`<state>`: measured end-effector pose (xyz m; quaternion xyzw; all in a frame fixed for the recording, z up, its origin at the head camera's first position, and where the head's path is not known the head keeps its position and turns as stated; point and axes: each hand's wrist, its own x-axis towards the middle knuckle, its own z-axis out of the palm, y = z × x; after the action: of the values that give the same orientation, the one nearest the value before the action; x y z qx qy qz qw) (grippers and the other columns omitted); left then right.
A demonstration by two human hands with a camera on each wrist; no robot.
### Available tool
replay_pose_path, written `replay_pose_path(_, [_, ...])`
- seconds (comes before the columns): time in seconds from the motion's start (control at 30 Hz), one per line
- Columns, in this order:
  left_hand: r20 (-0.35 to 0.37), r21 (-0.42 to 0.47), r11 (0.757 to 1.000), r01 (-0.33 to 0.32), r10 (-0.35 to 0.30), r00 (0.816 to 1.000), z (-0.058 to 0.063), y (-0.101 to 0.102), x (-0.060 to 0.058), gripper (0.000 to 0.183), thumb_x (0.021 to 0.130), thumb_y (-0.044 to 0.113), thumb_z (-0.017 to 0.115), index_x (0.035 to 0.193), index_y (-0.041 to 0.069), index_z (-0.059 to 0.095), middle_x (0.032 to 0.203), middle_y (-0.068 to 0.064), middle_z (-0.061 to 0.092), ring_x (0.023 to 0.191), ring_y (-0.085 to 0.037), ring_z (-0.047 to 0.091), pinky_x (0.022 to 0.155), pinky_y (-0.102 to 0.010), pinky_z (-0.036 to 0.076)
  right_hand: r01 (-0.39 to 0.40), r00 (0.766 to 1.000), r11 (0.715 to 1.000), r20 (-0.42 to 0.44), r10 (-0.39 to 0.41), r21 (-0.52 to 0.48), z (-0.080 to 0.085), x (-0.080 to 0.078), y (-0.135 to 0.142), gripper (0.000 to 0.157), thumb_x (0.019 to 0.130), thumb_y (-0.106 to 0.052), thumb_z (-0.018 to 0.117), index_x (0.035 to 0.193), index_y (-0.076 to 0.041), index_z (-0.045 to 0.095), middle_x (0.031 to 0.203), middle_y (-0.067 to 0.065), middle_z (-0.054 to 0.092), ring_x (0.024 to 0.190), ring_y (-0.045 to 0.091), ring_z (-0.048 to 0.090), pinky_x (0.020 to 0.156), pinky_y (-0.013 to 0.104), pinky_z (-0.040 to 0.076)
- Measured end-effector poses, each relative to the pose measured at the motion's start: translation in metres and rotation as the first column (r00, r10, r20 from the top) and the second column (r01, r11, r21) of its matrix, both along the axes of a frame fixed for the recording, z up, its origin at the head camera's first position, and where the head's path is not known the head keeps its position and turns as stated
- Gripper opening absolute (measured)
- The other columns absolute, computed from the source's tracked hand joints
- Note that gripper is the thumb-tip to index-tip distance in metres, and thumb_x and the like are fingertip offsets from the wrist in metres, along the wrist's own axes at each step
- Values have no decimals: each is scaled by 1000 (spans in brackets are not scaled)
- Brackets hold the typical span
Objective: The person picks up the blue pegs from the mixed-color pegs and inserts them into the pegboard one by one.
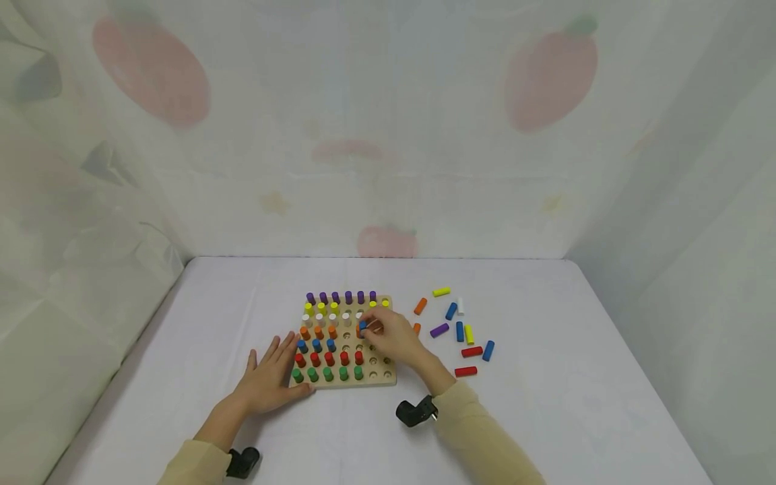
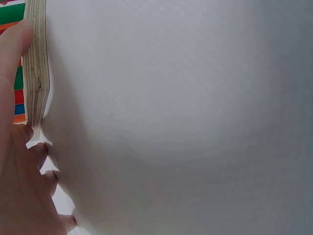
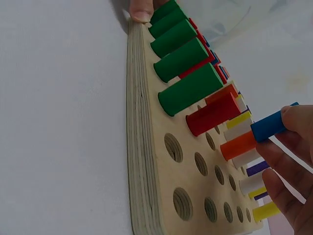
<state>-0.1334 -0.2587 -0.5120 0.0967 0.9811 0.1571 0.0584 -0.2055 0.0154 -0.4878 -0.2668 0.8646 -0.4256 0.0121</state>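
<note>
A wooden peg board (image 1: 380, 378) stands on the table with rows of coloured pegs upright in its holes. At its left front corner lies my left hand (image 1: 267, 382), fingers spread and fairly straight; the thumb (image 2: 22, 39) touches the front edge. My right hand (image 1: 397, 338) pinches a blue peg (image 3: 268, 125) between thumb and fingers, above the board near an orange peg (image 3: 238, 145). Green pegs (image 3: 191, 88) fill much of the front row, with red pegs (image 1: 344, 358) behind. Bare holes (image 3: 183, 203) show at the front right. The right hand hides part of the board in the head view.
Right of the board lie several loose pegs, among them a red peg (image 1: 465, 371), a purple peg (image 1: 439, 330), a white peg (image 1: 460, 306) and a yellow peg (image 1: 441, 292). A white cloth covers the table (image 1: 545, 404); printed curtains (image 1: 461, 168) stand behind and at the sides.
</note>
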Motion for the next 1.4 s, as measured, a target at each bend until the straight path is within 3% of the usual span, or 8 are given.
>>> replay_pose_path(0.43, [4, -10, 1000, 1, -1, 1000, 5, 2, 2, 105, 70, 70, 59, 147, 9, 22, 153, -12, 19, 139, -40, 13, 102, -70, 1, -48, 999, 999, -22, 47, -8, -1, 3, -12, 21, 89, -17, 61, 110, -14, 60, 102, -5, 61, 88, 3, 59, 75, 14, 49])
replay_pose_path(0.63, [2, -7, 1000, 8, -8, 1000, 7, 3, 2, 104, 70, 69, 60, 147, 9, 22, 153, -12, 20, 138, -40, 14, 101, -71, 1, -41, 998, 998, -41, 43, 41, 0, 5, -17, 20, 89, -17, 60, 109, -17, 60, 101, -3, 63, 86, 2, 57, 75, 13, 48])
replay_pose_path(0.93, [-2, -7, 1000, 6, -6, 1000, 3, 2, 1, 105, 70, 70, 60, 147, 9, 23, 153, -12, 20, 138, -40, 14, 101, -71, 2, -35, 993, 994, -105, 46, 105, 0, 6, -21, 18, 88, -18, 62, 106, -19, 60, 88, -10, 59, 76, 1, 52, 68, 11, 46])
replay_pose_path(1.4, [1, -6, 1000, 6, -6, 1000, 5, 2, 2, 105, 70, 69, 60, 147, 8, 22, 153, -13, 19, 138, -41, 14, 101, -71, 1, -16, 998, 987, -65, 26, 157, -4, 5, -26, 16, 87, -18, 63, 103, -19, 61, 86, -11, 58, 73, 0, 50, 65, 9, 45])
